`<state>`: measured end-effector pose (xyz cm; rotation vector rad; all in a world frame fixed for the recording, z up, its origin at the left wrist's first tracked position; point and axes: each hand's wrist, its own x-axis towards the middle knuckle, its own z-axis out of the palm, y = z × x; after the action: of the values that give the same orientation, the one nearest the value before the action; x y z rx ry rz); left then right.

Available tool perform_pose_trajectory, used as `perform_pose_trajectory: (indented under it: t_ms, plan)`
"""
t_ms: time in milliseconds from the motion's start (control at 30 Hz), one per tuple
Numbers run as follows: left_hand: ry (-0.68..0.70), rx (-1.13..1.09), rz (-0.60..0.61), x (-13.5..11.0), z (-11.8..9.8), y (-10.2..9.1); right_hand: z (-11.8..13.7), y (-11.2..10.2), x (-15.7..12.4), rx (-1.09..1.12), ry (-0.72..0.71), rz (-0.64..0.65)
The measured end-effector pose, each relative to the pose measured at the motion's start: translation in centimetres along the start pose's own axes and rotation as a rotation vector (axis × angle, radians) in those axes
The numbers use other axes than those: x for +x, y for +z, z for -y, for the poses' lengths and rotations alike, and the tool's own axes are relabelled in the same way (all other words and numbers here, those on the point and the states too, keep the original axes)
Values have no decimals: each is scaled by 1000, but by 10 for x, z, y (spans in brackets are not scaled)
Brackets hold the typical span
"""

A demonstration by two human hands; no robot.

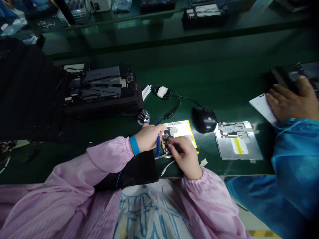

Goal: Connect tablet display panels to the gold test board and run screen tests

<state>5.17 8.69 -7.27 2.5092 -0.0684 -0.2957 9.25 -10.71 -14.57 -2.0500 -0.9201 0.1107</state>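
In front of me lies an opened tablet (183,129), its bright metal back plate edged with yellow tape and its circuit board exposed along the left and lower side. My left hand (149,136), with a blue band at the wrist, is closed on a slim blue pry tool (158,144) held upright at the tablet's left edge. My right hand (185,156) rests over the board, fingers bent and tips together; what they pinch, if anything, is hidden. A white cable end (167,167) lies just below the tablet.
A black mouse (204,119) and coiled cable (162,92) lie behind the tablet. A silver counter (144,117) stands left, before stacked black trays (104,108). At right is a second opened tablet (240,149); a co-worker's hand (295,101) touches a white panel (261,105).
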Motion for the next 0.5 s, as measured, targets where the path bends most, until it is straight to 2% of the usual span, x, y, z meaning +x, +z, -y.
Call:
perform_pose_trajectory:
  t_ms: [133,267,400,500]
  plan:
    - [-31,120,67,-3,-2,-9,-5,2,2,-91,-99,38]
    - [9,118,141,-4,-1,-14,-8,4,3,-175,-185,38]
    - [51,121,158,-2,1,-15,-6,5,2,-208,-213,41]
    - [1,166,133,-2,-5,-12,-4,6,1,-218,-210,34]
